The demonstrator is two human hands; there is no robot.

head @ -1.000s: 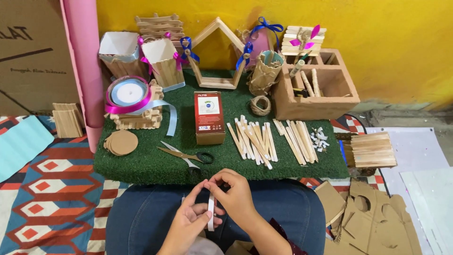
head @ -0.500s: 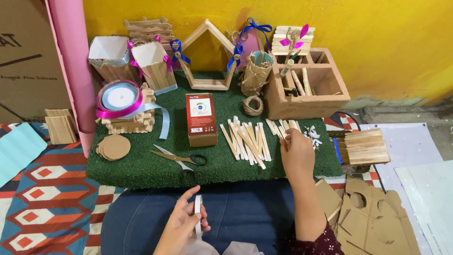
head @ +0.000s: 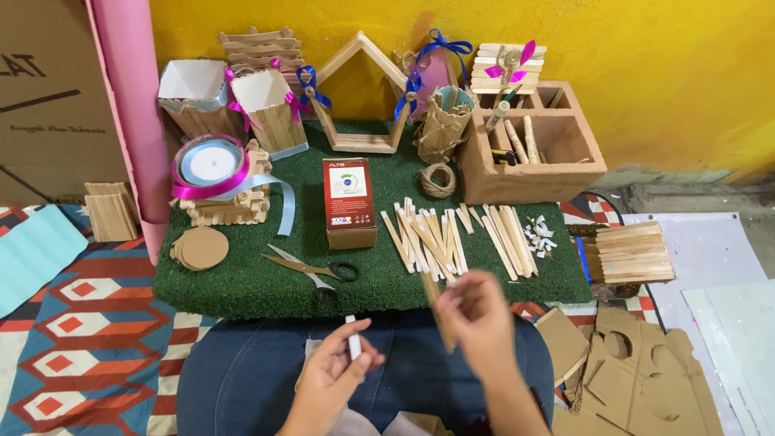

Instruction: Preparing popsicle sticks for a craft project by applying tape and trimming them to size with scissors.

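Left hand [head: 333, 378] pinches a small white glue stick [head: 353, 343] upright over the lap. Right hand [head: 478, 316] grips a flat tan wooden stick [head: 437, 311] (motion-blurred), pulled back from the loose stick pile [head: 432, 236] on the green turf mat [head: 242, 278].

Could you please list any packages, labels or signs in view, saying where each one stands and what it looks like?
Small box: upright rectangular carton, middle of the green mat, red and brown with a white label panel on its face.
Cardboard sheet: large brown board at far left behind the pink roll, with dark printed lettering.
No screens show.
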